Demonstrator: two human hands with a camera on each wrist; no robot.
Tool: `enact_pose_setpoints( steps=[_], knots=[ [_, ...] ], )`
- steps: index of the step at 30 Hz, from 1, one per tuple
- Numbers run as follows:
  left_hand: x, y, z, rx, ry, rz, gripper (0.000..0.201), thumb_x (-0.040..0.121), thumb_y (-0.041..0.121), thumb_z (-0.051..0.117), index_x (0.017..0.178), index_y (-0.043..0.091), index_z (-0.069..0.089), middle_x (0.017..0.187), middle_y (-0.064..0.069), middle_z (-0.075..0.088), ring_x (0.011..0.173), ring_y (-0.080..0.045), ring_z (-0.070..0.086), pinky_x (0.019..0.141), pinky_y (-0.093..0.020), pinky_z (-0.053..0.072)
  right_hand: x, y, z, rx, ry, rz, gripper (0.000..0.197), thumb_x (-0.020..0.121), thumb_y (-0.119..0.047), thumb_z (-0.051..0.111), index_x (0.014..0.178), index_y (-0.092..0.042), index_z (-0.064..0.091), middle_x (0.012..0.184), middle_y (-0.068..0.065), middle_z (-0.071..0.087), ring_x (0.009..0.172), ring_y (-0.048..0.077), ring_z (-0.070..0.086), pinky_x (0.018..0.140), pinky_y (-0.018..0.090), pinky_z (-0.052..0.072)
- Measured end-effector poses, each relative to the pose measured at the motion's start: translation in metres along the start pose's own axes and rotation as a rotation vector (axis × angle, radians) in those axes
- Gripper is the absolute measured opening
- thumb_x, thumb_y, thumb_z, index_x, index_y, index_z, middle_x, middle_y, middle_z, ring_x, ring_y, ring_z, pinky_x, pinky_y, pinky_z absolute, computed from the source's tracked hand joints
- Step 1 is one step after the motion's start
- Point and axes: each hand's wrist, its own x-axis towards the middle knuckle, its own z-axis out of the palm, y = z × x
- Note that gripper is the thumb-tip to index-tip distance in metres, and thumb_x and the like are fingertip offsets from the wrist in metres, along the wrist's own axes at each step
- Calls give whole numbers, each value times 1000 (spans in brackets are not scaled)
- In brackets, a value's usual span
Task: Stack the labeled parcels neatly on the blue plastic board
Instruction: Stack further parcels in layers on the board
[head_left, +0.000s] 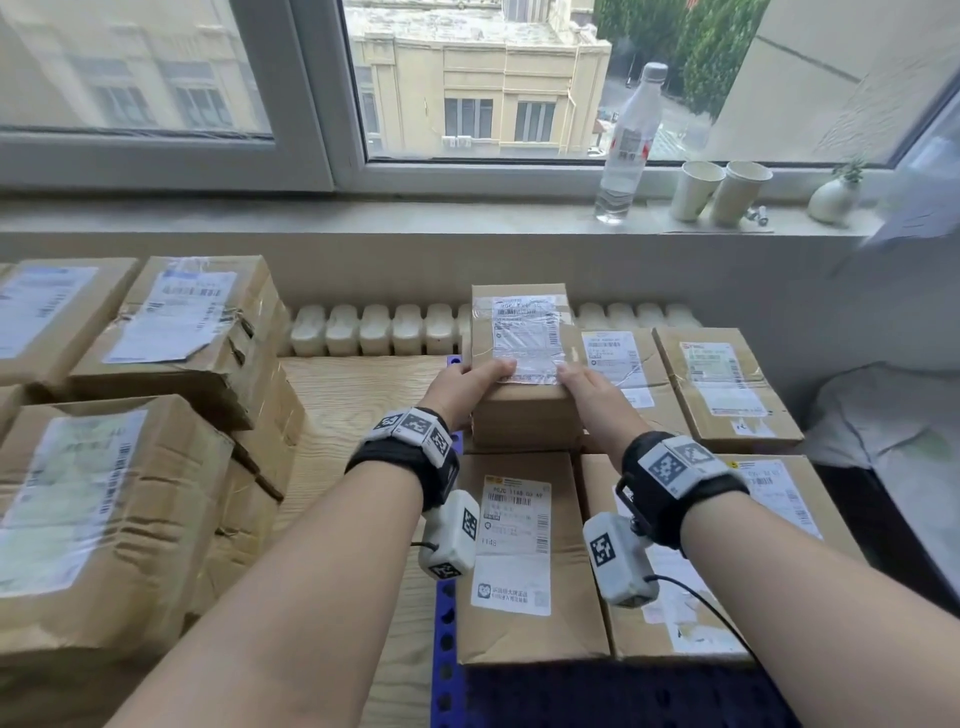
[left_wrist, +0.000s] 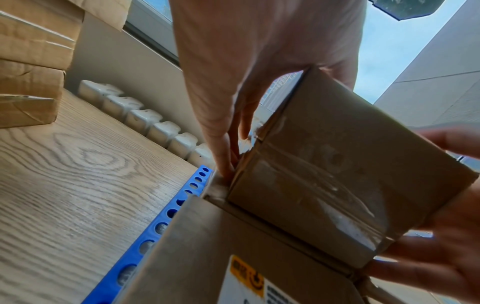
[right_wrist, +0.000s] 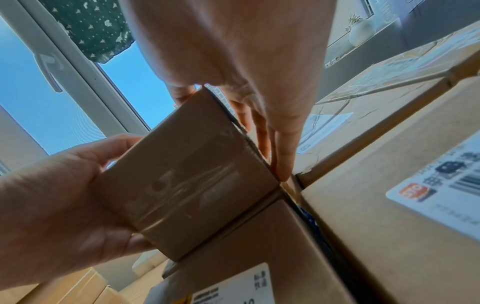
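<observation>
The small brown cardboard parcel with a taped white shipping label (head_left: 522, 358) sat in the far left corner of the blue perforated plastic board (head_left: 447, 675), on top of a lower box and raised above its neighbours. The left hand (head_left: 465, 387) held its left side and the right hand (head_left: 592, 395) its right, thumbs on the top edge over the label, fingers (left_wrist: 223, 156) reaching down the side walls, so both hands gripped the parcel. It looked stiff and light, judging by the easy two-handed hold; its taped faces were glossy and probably slippery, so the bare cardboard side walls near the bottom corners seemed the safest places to take it. Around it on the board lay four flat labelled cardboard boxes (head_left: 524, 545) in a first layer, two near and two far, tightly side by side. On the pale wood-grain table (head_left: 337, 415) to the left stood at least four larger crumpled cardboard parcels (head_left: 176, 322) in stacks. On the windowsill beyond were one clear plastic water bottle (head_left: 626, 150), two white paper cups (head_left: 719, 189) and one small white vase (head_left: 834, 200).
</observation>
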Motion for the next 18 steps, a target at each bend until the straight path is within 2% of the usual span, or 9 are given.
enact_pose_setpoints(
  steps=[2,4,8,11,12,14,15,16,18],
  knots=[
    [-1,-1,1,3,3,-2,44,86,40,69,118,12,58,105,-3,66,91,-15,63,85,-32,52,1,1,0,-2,1,4,47,100,-48,39,135,-19,52,123,2,57,113,19,53,101,38,42],
    [0,0,1,9,1,-8,41,86,40,69,116,14,56,107,-3,65,93,-16,63,89,-33,52,2,2,-1,-1,0,3,48,100,-48,39,136,-19,51,124,2,56,113,19,53,98,36,42],
    [-2,1,2,13,-2,-6,43,88,39,67,121,14,55,105,-2,64,90,-15,62,86,-32,51,2,2,1,20,9,13,51,100,-48,40,139,-16,49,125,1,55,113,18,52,96,34,41],
    [-4,3,3,5,7,-21,47,87,40,68,123,15,52,102,0,63,86,-12,62,77,-30,52,2,3,2,30,7,30,54,100,-50,40,141,-15,46,128,3,53,116,20,51,102,38,41],
    [-8,6,3,22,13,-26,57,82,46,70,125,14,50,107,-2,63,90,-14,63,79,-30,52,1,3,2,24,5,33,55,100,-50,39,142,-15,45,131,4,53,117,20,51,104,38,40],
    [-8,9,4,93,42,-23,94,62,62,71,136,11,44,124,-5,61,105,-20,62,93,-38,52,-2,-1,1,2,17,25,54,101,-49,39,142,-15,45,134,4,52,117,19,49,104,37,38],
    [-9,10,4,130,57,-5,103,57,65,69,141,12,40,131,-5,58,112,-22,60,99,-42,49,-4,-3,0,-11,29,17,53,101,-48,39,141,-14,45,136,4,52,118,19,49,104,37,38],
    [-12,12,5,157,68,19,103,62,63,68,144,12,36,137,-5,54,118,-24,57,103,-43,46,-7,-5,0,-27,42,11,53,101,-47,39,143,-14,43,138,5,51,121,20,48,105,39,38],
    [-25,20,6,208,98,68,89,81,53,65,150,10,28,146,-5,45,129,-24,49,108,-40,39,-15,-11,-2,-84,66,-13,56,101,-45,42,147,-14,38,144,6,48,128,23,47,108,42,38]
  ],
)
